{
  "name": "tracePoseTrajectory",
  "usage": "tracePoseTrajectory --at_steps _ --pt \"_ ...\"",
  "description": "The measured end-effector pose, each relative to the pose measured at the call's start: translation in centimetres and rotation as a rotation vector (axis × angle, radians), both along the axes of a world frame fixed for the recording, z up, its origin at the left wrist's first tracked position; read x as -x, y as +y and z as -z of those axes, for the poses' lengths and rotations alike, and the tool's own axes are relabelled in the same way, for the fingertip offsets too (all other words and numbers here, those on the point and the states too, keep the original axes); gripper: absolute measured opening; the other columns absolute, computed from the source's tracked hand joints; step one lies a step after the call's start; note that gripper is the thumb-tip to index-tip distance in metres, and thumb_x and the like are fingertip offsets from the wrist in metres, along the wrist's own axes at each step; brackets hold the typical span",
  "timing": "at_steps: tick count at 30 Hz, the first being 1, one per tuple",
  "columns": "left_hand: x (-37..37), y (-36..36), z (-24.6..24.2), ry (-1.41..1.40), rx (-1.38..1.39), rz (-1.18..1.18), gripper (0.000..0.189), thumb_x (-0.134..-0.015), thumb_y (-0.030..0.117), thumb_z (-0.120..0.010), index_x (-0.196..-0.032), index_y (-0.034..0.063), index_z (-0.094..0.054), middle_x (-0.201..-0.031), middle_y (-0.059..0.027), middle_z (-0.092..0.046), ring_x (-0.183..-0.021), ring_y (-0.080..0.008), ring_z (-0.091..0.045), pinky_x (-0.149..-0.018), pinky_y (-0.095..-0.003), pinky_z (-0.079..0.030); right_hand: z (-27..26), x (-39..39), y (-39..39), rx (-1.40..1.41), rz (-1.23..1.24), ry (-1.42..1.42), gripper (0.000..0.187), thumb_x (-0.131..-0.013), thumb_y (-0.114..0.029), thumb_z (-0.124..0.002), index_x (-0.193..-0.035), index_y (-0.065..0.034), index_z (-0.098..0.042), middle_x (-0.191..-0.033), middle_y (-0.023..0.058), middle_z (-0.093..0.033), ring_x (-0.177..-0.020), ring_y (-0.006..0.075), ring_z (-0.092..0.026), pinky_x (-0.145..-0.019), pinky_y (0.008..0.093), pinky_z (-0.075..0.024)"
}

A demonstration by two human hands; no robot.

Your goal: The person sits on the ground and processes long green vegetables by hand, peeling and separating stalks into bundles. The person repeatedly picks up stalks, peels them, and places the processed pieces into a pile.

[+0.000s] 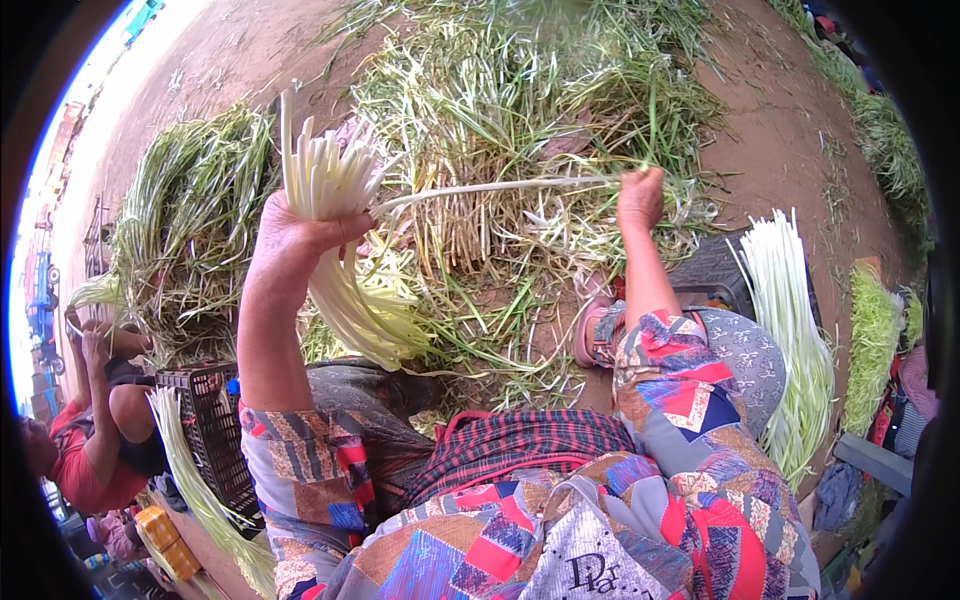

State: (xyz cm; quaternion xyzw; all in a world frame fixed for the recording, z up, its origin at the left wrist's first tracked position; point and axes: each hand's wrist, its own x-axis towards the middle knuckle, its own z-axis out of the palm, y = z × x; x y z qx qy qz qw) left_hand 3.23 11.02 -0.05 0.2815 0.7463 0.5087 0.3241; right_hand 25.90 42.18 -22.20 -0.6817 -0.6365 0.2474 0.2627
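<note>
My left hand [319, 225] is closed around a thick bundle of pale garlic-chive-like stalks [367, 300]; the white ends stick up above the fist and yellow-green leaves hang below. One long pale stalk [495, 186] stretches almost level from beside that bundle to my right hand [641, 196], whose fingers are closed on its far end. Beyond both hands, a broad heap of untrimmed green stalks [510, 97] lies on the ground. Yellowish leaf scraps [390, 274] lie partly behind the held bundle.
A pile of pale stalks [787, 337] rests over a dark crate [712, 270] to the right. At left are another green heap [195, 202], a black plastic crate [217, 435], more pale stalks [187, 457] and a seated person in red [97, 457] handling stalks.
</note>
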Motion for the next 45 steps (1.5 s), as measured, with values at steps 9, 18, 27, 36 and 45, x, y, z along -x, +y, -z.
tracePoseTrajectory --at_steps 9,18,27,36,45 --pt "0.0 -0.1 0.3 -0.043 -0.054 -0.115 0.022 -0.07 0.004 -0.074 -0.091 0.0039 -0.066 -0.075 -0.0033 -0.064 -0.065 -0.0121 -0.058 -0.061 -0.0275 -0.044 6.9 -2.0 -2.2 0.545 -0.395 -0.193 0.041 -0.077 -0.015 -0.061 -0.113 0.0034 -0.059 -0.103 0.02 -0.064 -0.097 0.0283 -0.063 -0.086 0.0397 -0.0483" --pt "-2.3 2.1 2.8 0.01 -0.047 -0.061 0.018 -0.074 0.006 -0.072 -0.091 0.0037 -0.066 -0.076 -0.0026 -0.064 -0.066 -0.0108 -0.057 -0.06 -0.0259 -0.043 -8.1 10.0 -14.0 1.097 -1.081 1.34 0.057 -0.08 -0.031 -0.073 -0.126 -0.0077 -0.05 -0.114 0.0036 -0.059 -0.089 0.0119 -0.061 -0.068 0.0236 -0.0491" --pt "-2.3 3.1 4.4 0.137 -0.023 -0.021 0.02 -0.075 0.005 -0.073 -0.095 0.0033 -0.067 -0.079 -0.0034 -0.067 -0.067 -0.0089 -0.06 -0.059 -0.024 -0.047 -11.8 10.3 -15.3 0.578 -1.072 1.128 0.027 -0.077 -0.012 -0.076 -0.099 -0.0039 -0.062 -0.075 0.002 -0.066 -0.066 0.0049 -0.06 -0.057 0.0204 -0.0503" --pt "-2.4 3.5 5.2 0.263 -0.076 -0.005 0.02 -0.074 0.005 -0.071 -0.094 0.0049 -0.067 -0.075 -0.0011 -0.065 -0.069 -0.0085 -0.058 -0.063 -0.0264 -0.047 -11.3 9.9 -13.5 0.36 -1.216 0.94 0.034 -0.081 -0.016 -0.073 -0.108 -0.0029 -0.059 -0.079 0.0003 -0.064 -0.068 0.0038 -0.055 -0.06 0.02 -0.0467" --pt "-1.6 3.1 4.8 0.34 -0.009 -0.035 0.02 -0.074 0.006 -0.07 -0.094 0.0048 -0.066 -0.077 -0.0012 -0.065 -0.07 -0.0092 -0.058 -0.066 -0.0272 -0.048 -12.2 7.9 -10.5 0.37 -1.094 1.001 0.029 -0.088 -0.01 -0.059 -0.117 -0.0083 -0.062 -0.097 -0.0012 -0.066 -0.084 0.0063 -0.055 -0.078 0.0221 -0.0457"
